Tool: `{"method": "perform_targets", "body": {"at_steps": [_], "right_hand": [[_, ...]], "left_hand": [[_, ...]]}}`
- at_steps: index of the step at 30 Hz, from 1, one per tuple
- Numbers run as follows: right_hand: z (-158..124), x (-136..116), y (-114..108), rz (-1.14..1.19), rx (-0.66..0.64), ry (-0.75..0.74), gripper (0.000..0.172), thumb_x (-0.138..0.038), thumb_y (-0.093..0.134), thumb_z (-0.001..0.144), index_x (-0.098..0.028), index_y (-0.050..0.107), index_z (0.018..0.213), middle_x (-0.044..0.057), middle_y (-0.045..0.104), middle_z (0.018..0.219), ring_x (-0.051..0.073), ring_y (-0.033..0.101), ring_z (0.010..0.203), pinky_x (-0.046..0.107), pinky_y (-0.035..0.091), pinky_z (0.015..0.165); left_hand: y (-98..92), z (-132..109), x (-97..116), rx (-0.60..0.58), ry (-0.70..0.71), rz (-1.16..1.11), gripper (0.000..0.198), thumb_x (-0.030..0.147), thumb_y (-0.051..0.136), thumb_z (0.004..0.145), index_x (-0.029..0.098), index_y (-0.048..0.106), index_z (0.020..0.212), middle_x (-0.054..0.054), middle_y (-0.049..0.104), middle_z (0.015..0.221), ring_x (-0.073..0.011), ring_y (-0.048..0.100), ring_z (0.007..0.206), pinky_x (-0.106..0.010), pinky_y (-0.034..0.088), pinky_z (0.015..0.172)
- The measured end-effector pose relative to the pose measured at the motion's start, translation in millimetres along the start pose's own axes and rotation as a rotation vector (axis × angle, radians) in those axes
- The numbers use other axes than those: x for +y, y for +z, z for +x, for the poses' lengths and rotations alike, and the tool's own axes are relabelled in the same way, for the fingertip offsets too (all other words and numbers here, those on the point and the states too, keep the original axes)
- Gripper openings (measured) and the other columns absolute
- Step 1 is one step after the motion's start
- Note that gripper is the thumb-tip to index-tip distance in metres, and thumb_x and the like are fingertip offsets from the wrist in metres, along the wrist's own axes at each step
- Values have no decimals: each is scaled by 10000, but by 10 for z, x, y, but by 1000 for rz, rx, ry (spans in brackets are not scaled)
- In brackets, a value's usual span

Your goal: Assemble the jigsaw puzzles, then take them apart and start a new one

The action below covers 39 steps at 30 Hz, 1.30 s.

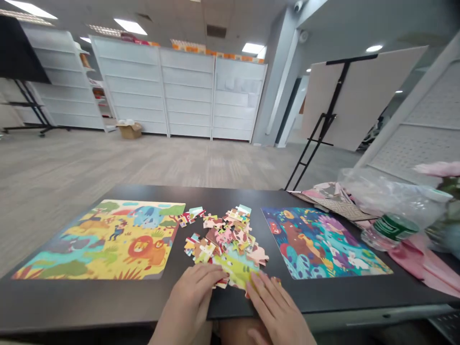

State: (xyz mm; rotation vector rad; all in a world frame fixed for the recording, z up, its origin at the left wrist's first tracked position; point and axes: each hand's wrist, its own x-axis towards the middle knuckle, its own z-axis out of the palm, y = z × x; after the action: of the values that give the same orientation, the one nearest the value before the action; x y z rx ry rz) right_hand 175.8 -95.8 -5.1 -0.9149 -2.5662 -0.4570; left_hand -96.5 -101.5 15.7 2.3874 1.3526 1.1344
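Left hand (194, 293), right hand (275, 306) flat, palms down, fingers extended, gripping nothing; fingertips on puzzle pieces (233, 269).

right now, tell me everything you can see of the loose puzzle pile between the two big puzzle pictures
The puzzle pile is a loose heap of flat, cardboard-looking pieces in pink, yellow, green and teal, some overlapping, some joined into a yellow-green patch at its near edge. It lies on the dark table. The left hand and right hand rest fingertips on that patch.

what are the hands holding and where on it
Nothing is gripped: the left hand and right hand lie flat, pressing on the near edge of the joined puzzle pieces.
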Motion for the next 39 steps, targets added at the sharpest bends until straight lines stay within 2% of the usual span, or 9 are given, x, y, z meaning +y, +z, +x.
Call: {"method": "perform_targets", "body": {"at_steps": [4,10,13,16,20,25,31,35,39], "right_hand": [[-336,82,93,16,102,-48,352,-182,503,991,-238,663,1299,41,702,1303,203,656,1218,287,519,1029],[-354,349,44,167,114,-148,399,-288,367,1073,-244,591,1400,37,693,1306,200,627,1253,305,504,1071],[-303,394,9,198,72,-155,373,-263,434,1056,-273,600,1390,26,696,1301,196,631,1247,308,506,1075],[-246,385,-68,234,104,-157,348,-221,477,1033,-241,635,1342,43,715,1270,203,643,1233,312,533,1048],[-168,394,-221,268,161,-122,357,-127,475,992,-211,661,1285,65,735,1232,191,699,1145,255,587,942],[-21,387,-299,269,272,11,431,-20,492,897,-223,683,1225,44,791,1085,164,765,963,218,611,852],[104,280,-74,222,428,219,278,-88,527,948,-214,699,1126,45,800,994,177,779,884,239,631,821],[156,252,-36,250,437,325,215,-122,520,972,-208,673,1097,57,787,970,177,771,864,244,625,806],[235,251,-132,336,284,178,235,-84,482,961,-220,667,1009,43,768,917,179,750,855,271,617,781]], "left_hand": [[5,139,-119,50,-64,86,477,53,388,951,293,649,1269,-35,686,1308,-243,579,1275,-448,492,1021],[33,169,-162,-70,-128,269,611,28,403,895,262,517,1448,-98,432,1573,-327,338,1464,-588,355,1092],[-77,155,8,-248,10,220,588,268,543,969,326,384,1532,-65,293,1646,-343,239,1507,-579,296,1138],[-163,200,116,-420,95,181,664,581,679,880,398,449,1476,-40,384,1606,-386,309,1471,-614,303,1122],[-158,283,103,-454,72,167,543,677,652,849,418,596,1323,-9,538,1495,-366,417,1409,-597,334,1104],[-90,281,92,-359,56,174,397,521,761,843,399,684,1213,0,618,1397,-336,486,1342,-523,376,1082],[-33,233,97,-229,3,199,272,208,658,940,402,736,1113,10,639,1363,-320,510,1316,-526,415,1037],[31,265,39,-190,-19,198,256,196,650,937,388,748,1074,1,659,1326,-318,521,1305,-541,423,1030],[82,398,-133,-242,-30,249,292,95,561,954,311,726,1062,-36,651,1322,-297,508,1323,-527,439,1025]]}}
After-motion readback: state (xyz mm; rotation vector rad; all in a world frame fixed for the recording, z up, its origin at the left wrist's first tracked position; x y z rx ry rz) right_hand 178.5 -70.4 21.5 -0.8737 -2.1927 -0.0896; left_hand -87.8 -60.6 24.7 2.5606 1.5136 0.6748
